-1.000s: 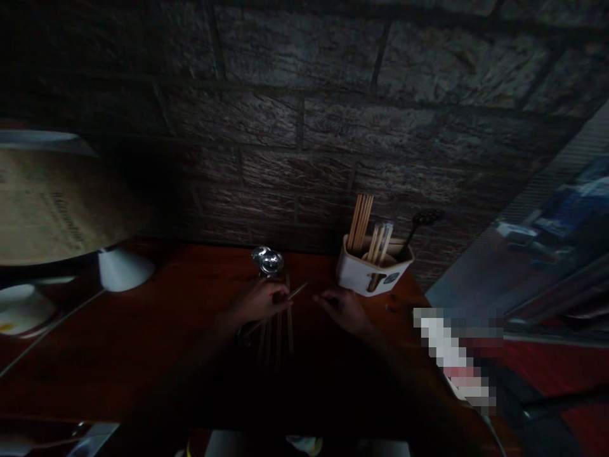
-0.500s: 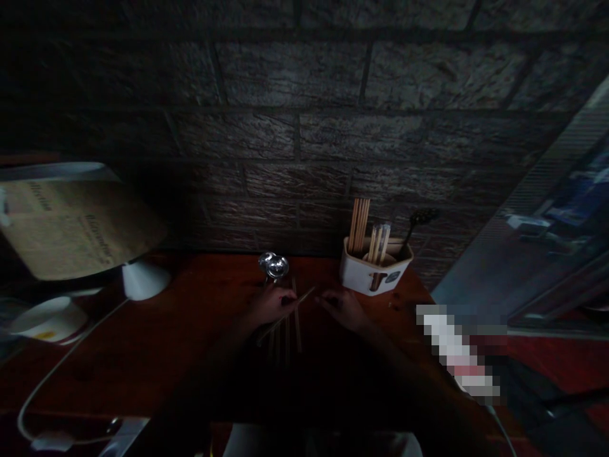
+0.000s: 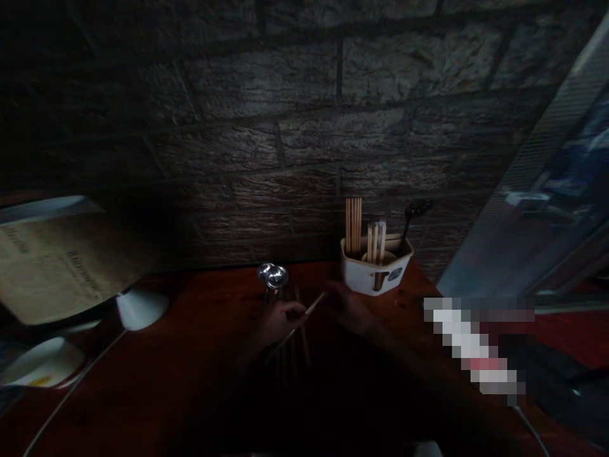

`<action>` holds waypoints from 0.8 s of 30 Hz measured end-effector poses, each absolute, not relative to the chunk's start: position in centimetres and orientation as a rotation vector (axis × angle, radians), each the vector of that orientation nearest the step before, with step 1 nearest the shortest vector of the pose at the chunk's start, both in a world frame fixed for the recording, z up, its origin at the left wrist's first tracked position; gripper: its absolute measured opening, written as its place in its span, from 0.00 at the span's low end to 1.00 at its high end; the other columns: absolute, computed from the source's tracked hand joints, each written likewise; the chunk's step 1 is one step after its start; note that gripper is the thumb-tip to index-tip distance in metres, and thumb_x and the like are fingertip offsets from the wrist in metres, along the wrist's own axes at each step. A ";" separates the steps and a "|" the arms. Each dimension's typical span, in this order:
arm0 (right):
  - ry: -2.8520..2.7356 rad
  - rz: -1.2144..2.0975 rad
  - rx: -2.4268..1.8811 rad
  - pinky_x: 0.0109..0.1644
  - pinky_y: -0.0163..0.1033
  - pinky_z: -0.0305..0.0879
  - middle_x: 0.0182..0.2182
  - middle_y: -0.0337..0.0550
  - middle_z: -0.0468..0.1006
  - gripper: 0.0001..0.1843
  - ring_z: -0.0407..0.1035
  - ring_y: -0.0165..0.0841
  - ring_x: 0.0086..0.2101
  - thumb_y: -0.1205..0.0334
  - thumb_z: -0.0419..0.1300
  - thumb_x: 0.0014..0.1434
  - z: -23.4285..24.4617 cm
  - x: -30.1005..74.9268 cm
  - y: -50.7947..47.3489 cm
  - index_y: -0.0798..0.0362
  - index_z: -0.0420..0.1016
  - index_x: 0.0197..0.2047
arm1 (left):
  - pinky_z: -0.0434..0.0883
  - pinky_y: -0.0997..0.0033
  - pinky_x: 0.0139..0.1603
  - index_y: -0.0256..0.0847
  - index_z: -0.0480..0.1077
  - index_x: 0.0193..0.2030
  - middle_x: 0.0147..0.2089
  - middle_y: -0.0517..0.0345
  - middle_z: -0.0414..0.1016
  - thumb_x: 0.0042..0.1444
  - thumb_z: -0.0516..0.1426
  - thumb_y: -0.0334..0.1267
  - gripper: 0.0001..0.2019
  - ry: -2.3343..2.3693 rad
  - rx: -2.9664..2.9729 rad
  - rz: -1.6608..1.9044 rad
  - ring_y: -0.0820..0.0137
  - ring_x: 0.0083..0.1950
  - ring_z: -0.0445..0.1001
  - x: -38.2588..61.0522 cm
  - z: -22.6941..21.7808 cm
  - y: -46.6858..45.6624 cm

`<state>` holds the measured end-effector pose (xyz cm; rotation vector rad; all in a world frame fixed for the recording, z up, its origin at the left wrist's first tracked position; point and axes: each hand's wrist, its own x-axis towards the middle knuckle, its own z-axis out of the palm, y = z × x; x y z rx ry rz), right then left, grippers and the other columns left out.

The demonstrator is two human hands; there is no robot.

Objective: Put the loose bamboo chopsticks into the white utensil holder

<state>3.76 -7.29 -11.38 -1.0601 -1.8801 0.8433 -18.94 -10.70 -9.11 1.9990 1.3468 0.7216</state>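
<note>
In dim light, my left hand (image 3: 278, 320) pinches a wooden chopstick (image 3: 314, 308) that slants up to the right. My right hand (image 3: 349, 308) meets the chopstick's upper tip, fingers curled; I cannot make out whether it grips the tip. Several more chopsticks (image 3: 297, 346) lie on the dark red table (image 3: 190, 355) under my left hand. Two shiny metal spoon bowls (image 3: 273, 276) rest just beyond them. A white holder (image 3: 375, 270) with upright chopsticks and a dark spoon stands by the wall, right of my hands.
A brick wall (image 3: 285, 127) backs the table. A lamp with a tan shade (image 3: 61, 260) and white base (image 3: 141, 308) stands at the left, beside a white dish (image 3: 40, 365). A cable (image 3: 71, 393) crosses the table. A glass partition (image 3: 533, 216) runs along the right.
My right hand has closed in on the chopstick's tip; earlier it lay apart on the table. The view has shifted a little.
</note>
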 end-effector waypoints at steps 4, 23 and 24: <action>-1.494 1.411 -0.943 0.34 0.39 0.70 0.42 0.44 0.75 0.34 0.70 0.31 0.32 0.54 0.69 0.46 -11.0 3.5 -7.7 0.49 0.67 0.56 | 0.71 0.68 0.45 0.38 0.76 0.38 0.38 0.54 0.81 0.54 0.59 0.43 0.11 1.318 1.844 0.878 0.65 0.41 0.77 -18.2 -8.3 -11.1; -1.162 1.602 -0.862 0.28 0.30 0.59 0.37 0.37 0.76 0.14 0.62 0.23 0.26 0.51 0.66 0.52 -8.1 4.0 -8.7 0.44 0.81 0.42 | 0.71 0.69 0.40 0.37 0.76 0.42 0.38 0.51 0.82 0.54 0.60 0.48 0.16 1.132 1.440 0.676 0.66 0.37 0.77 -17.4 -7.6 -12.0; -1.165 1.604 -0.864 0.28 0.30 0.59 0.36 0.37 0.75 0.14 0.61 0.23 0.26 0.50 0.66 0.52 -8.0 4.0 -8.8 0.44 0.81 0.42 | 0.71 0.69 0.40 0.38 0.76 0.42 0.38 0.51 0.82 0.53 0.61 0.48 0.16 1.132 1.434 0.686 0.66 0.38 0.78 -17.4 -7.6 -12.0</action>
